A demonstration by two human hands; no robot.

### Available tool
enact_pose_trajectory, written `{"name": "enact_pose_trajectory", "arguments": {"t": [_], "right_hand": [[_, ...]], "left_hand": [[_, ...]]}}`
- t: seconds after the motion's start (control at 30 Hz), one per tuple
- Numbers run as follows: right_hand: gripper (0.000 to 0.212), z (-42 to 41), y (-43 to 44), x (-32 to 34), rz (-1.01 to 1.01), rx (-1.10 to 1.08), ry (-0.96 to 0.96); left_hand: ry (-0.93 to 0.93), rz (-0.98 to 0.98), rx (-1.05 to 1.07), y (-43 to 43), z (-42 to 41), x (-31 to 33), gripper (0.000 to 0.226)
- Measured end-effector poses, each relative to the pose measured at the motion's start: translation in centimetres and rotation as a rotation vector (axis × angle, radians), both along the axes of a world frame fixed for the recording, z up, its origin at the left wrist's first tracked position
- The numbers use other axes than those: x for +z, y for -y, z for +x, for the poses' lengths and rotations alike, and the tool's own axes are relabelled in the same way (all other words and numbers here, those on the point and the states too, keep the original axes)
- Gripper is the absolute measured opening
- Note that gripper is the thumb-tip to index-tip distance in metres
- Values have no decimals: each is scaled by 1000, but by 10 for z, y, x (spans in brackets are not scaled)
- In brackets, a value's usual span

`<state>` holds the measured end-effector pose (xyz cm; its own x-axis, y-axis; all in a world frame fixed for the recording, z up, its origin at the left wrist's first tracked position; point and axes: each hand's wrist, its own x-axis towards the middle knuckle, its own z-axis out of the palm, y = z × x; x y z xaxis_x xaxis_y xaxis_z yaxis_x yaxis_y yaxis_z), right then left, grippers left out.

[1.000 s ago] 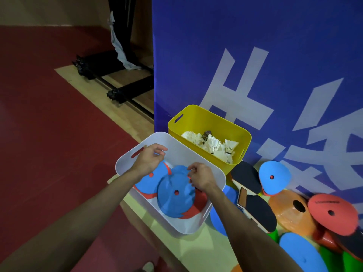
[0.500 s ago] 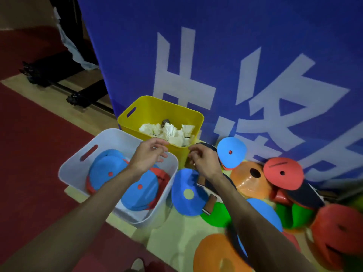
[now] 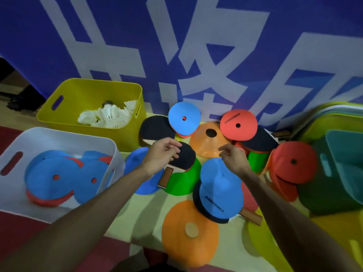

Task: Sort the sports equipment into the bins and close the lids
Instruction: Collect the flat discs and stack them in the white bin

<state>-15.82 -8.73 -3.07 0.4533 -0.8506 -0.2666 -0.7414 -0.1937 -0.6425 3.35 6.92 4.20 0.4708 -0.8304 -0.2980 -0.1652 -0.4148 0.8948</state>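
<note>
A white bin (image 3: 110, 148) at the left holds several blue and red flat discs (image 3: 59, 177). Behind it a yellow bin (image 3: 88, 87) holds white shuttlecocks (image 3: 110, 116). A pile lies on the floor in the middle: black table tennis paddles (image 3: 186, 158), blue discs (image 3: 220, 185), red discs (image 3: 238, 124), orange cones (image 3: 206, 142) and green cones (image 3: 180, 183). My left hand (image 3: 161, 156) hovers with loosely curled fingers over a black paddle and holds nothing. My right hand (image 3: 232, 157) hangs empty above a blue disc, fingers loosely curled.
A blue banner (image 3: 196, 46) with white characters stands right behind the pile. A teal bin (image 3: 343, 154) and stacked yellow-green lids (image 3: 337, 114) sit at the right. An orange disc (image 3: 190, 230) lies near me on the pale floor strip. Red flooring lies at the lower left.
The view has swung right from the white bin to the pile. Both hands left the white bin and now hover over the paddles and discs, empty.
</note>
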Motion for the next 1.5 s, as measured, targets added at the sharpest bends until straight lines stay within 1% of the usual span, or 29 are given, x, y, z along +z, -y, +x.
{"name": "enact_pose_trajectory", "arguments": {"t": [0.1, 0.2, 0.3, 0.37, 0.47, 0.57, 0.6, 0.7, 0.73, 0.8, 0.9, 0.97, 1.07, 1.17, 1.27, 1.33, 1.4, 1.5], "right_hand": [[30, -21, 12, -11, -35, -3, -80], [37, -27, 18, -29, 39, 32, -175], [49, -27, 16, -46, 106, 141, -302], [63, -27, 14, -56, 139, 174, -376], [77, -25, 13, -63, 127, 169, -417], [85, -26, 13, -62, 46, 147, -407], [82, -26, 13, -61, 14, 129, -388], [51, -28, 10, -51, -74, 50, -300], [45, -29, 10, -46, -103, 30, -279], [40, -32, 9, -35, -148, -18, -235], [36, -41, 9, -16, -185, -154, -130], [27, -50, 10, -8, -234, -257, -28], [20, -63, 13, 1, -245, -385, 116], [18, -74, 13, 6, -221, -568, 228], [16, -81, 10, 6, -136, -724, 328], [14, -81, 8, 5, -100, -786, 418], [13, -80, 7, 4, -84, -816, 478], [15, -79, 7, 1, -70, -834, 503]], "left_hand": [[-6, 58, -35, 11, -20, -19, 21], [-22, 118, -91, 17, -36, -35, 22], [-14, 172, -132, 20, -51, -46, 21], [-9, 201, -165, 22, -61, -52, 21], [-11, 257, -213, 26, -71, -62, 19], [-13, 333, -261, 25, -78, -78, 19], [-19, 359, -268, 24, -80, -84, 19], [-51, 433, -253, 21, -86, -100, 21], [-51, 450, -245, 21, -87, -105, 22], [-48, 478, -239, 20, -89, -111, 28], [-12, 496, -257, 21, -92, -118, 32], [31, 470, -269, 26, -92, -122, 29], [94, 382, -332, 41, -96, -122, 27], [227, 358, -420, 65, -102, -121, 34], [347, 327, -523, 86, -108, -128, 36], [483, 326, -662, 94, -112, -135, 37], [646, 342, -808, 99, -117, -139, 44], [817, 326, -894, 105, -125, -144, 48]]}}
